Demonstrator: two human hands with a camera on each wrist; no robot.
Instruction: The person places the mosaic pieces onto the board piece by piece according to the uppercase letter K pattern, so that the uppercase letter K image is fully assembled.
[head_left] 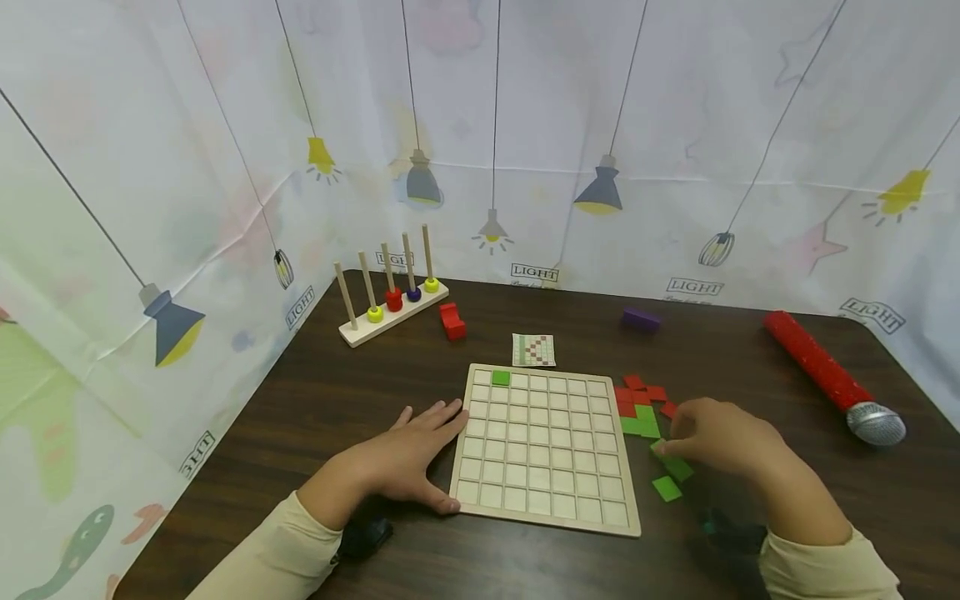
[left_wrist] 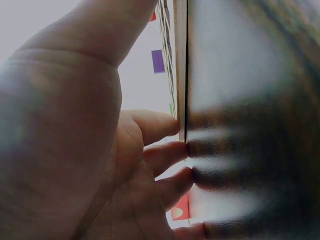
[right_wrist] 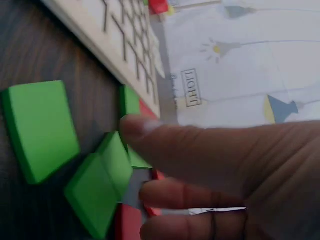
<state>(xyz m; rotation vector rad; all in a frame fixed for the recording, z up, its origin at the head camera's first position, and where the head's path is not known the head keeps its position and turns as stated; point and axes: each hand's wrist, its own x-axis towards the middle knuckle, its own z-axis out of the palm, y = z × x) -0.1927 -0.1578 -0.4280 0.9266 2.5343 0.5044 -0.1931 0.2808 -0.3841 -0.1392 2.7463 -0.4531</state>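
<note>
A square wooden grid board (head_left: 546, 525) lies on the table, with one green tile (head_left: 501, 378) in its top row. My left hand (head_left: 397, 458) rests against the board's left side with fingers spread, the thumb at the near left corner. In the left wrist view, the fingertips (left_wrist: 170, 152) meet the board's edge (left_wrist: 181, 60). Right of the board, my right hand (head_left: 723, 433) hovers low over loose green tiles (head_left: 666, 488), fingers bent. In the right wrist view, its thumb (right_wrist: 165, 142) is just over two adjoining green tiles (right_wrist: 95, 192), with a gap between thumb and fingers.
Red tiles (head_left: 657, 393) lie beyond the green ones. A small pattern card (head_left: 534, 350) sits behind the board. Farther back are a peg stand (head_left: 397, 315) with coloured rings, a red block (head_left: 452, 322) and a purple block (head_left: 641, 319). A red microphone (head_left: 832, 379) lies at the right.
</note>
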